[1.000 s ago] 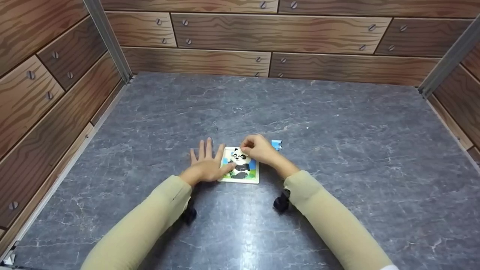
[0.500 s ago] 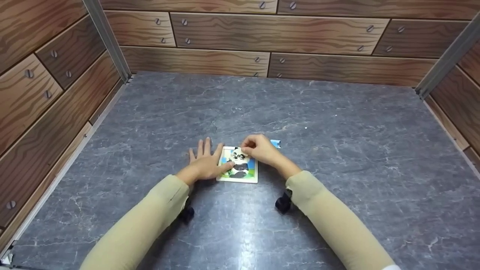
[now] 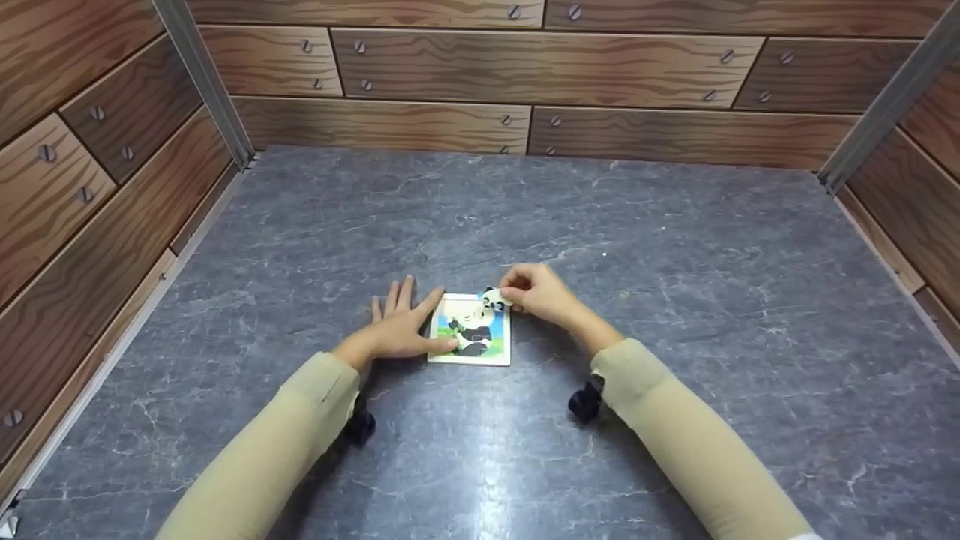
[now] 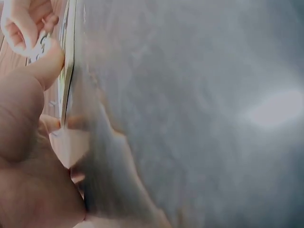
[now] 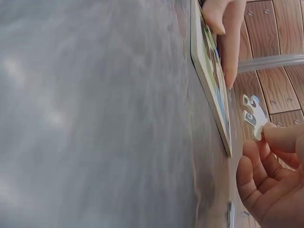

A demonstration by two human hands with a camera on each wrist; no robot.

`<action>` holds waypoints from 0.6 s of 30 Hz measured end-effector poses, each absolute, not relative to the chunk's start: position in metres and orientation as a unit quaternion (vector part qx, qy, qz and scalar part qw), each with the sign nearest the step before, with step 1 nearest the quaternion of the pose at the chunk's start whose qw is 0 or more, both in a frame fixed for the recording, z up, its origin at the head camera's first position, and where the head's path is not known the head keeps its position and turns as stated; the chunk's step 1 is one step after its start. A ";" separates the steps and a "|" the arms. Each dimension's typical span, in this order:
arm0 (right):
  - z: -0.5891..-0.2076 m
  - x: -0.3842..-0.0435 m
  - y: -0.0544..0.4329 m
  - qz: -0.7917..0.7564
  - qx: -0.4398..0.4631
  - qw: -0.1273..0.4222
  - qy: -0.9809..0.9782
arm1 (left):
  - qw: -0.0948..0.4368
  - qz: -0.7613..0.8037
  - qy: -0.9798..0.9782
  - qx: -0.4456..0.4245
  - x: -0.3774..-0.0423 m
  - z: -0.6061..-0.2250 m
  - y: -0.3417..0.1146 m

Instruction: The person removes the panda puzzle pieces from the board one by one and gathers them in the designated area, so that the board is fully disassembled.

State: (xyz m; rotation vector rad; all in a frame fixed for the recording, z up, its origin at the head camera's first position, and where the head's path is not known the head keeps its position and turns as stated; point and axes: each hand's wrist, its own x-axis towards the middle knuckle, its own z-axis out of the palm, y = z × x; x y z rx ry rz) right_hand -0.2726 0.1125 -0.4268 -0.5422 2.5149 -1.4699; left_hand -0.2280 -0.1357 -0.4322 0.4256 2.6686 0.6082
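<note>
A small panda jigsaw puzzle in a pale frame (image 3: 469,361) lies on the grey marbled table. My left hand (image 3: 397,330) rests at its left side, fingers spread and straight, the thumb lying over the picture's lower left. My right hand (image 3: 544,294) pinches a puzzle piece (image 3: 493,299) with the panda's eyes and ear on it, raised over the frame's upper right corner. In the right wrist view that puzzle piece (image 5: 256,115) stands clear of the frame, held between thumb and fingers. Bare pale backing shows in the upper part of the frame.
A bluish edge of another loose piece (image 5: 231,214) lies on the table below the right hand in the right wrist view. Wood-patterned walls (image 3: 420,124) enclose the table at the back and both sides. Black wrist cameras (image 3: 585,403) hang under both sleeves.
My right hand has lifted the panda-face piece out of the puzzle and moved slightly right with it. The left thumb has slid down the picture. The blue loose piece is now hidden in the head view.
</note>
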 end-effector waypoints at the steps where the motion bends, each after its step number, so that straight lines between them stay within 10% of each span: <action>1: -0.426 -0.273 0.116 -0.492 -0.182 0.087 0.847 | 0.188 0.219 0.945 0.152 -0.228 -0.432 -0.137; 18: -0.401 -0.263 0.169 -0.478 -0.147 0.066 0.864 | 0.218 0.219 0.938 0.157 -0.233 -0.433 -0.144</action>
